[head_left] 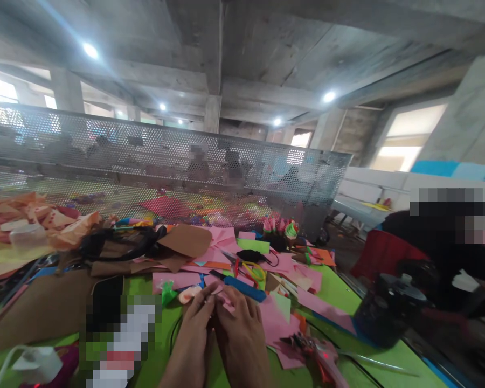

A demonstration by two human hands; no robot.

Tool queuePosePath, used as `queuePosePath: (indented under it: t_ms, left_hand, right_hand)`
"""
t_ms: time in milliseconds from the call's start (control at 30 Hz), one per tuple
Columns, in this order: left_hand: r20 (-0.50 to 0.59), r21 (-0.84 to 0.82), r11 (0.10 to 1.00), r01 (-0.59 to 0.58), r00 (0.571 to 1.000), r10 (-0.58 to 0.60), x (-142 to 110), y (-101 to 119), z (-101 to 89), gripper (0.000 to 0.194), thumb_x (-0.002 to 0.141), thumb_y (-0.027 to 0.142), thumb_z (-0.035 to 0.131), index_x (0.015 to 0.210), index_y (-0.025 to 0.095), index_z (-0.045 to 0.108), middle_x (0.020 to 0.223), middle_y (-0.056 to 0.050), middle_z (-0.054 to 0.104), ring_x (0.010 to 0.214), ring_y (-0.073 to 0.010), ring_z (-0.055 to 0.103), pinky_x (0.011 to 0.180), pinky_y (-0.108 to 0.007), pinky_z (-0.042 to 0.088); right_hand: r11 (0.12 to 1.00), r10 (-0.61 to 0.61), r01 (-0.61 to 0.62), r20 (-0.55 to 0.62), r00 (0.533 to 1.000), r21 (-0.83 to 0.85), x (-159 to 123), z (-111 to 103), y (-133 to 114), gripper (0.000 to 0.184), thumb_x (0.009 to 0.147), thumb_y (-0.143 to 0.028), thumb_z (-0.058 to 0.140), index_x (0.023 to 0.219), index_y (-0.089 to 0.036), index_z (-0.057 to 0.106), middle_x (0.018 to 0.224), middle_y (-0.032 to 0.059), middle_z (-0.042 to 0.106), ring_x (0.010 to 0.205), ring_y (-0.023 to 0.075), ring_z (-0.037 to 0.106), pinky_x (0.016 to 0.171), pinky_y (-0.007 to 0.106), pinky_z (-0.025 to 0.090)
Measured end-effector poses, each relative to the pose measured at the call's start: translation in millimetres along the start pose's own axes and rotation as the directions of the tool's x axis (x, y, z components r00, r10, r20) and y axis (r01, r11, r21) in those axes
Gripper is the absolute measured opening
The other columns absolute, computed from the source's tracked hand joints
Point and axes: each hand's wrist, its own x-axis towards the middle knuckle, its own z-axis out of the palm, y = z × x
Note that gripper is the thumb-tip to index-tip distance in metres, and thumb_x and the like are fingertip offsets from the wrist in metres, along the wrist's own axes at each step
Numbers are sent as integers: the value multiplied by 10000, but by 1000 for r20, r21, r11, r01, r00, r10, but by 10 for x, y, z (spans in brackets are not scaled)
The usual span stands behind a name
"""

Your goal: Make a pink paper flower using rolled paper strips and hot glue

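Note:
My left hand [194, 326] and my right hand [241, 330] meet at the front middle of the green table [145, 372]. Their fingertips are pinched together around a small pink piece [223, 302], mostly covered by the fingers. It looks like paper or foam sheet, but I cannot tell which. Just beyond the right fingers lies a long blue-handled tool [246, 289]. A small green crumpled bit [168, 293] rests left of my hands. To the right, a pink glue gun [325, 360] with a small red light lies on its side, a clear glue stick [382, 365] reaching out behind it.
Pink sheets [272, 323], yellow-handled scissors [255, 273] and brown sheets [56, 302] clutter the table. A dark phone [107, 299] and white charger [38, 365] are at left. A dark jar [390, 310] stands near the right edge. A perforated metal panel [165, 167] rises behind; a person [436, 242] sits at right.

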Motion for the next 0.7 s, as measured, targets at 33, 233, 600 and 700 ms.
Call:
queuePosePath:
  t_ms: [33,233,600,700]
  left_hand:
    - [0,23,1000,0,1000,0,-8,25,-7,449,682,435,762,1056,186,740,1098,-120,736,1111,-313,638,868,-346,538]
    - [-23,234,969,-80,996,88,82,-51,-146,457,666,515,741,956,164,778,1003,-113,766,1000,-316,682,817,-336,552]
    - [96,344,928,-142,989,115,105,-38,-267,481,711,522,688,1037,171,732,1088,-116,724,1023,-285,646,936,-357,479]
    - [101,294,954,-51,995,22,81,-96,-274,457,687,559,724,927,171,735,898,-75,734,886,-245,659,800,-299,511]
  right_hand:
    - [1000,2,-2,16,1000,12,-16,9,31,360,903,-196,551,1232,-312,636,1331,101,551,1123,311,531,892,489,486]
    - [989,-37,18,129,991,150,-91,30,300,384,880,-237,579,1244,-347,635,1427,80,483,1066,252,608,832,366,559]
    - [985,-161,167,148,976,-30,-225,-5,352,492,860,-277,593,1348,-307,541,1449,108,491,1200,306,570,884,400,534]
    - [989,-147,149,180,973,2,-250,-18,387,566,839,-300,622,1391,-308,499,1472,106,467,1231,306,551,915,391,523]
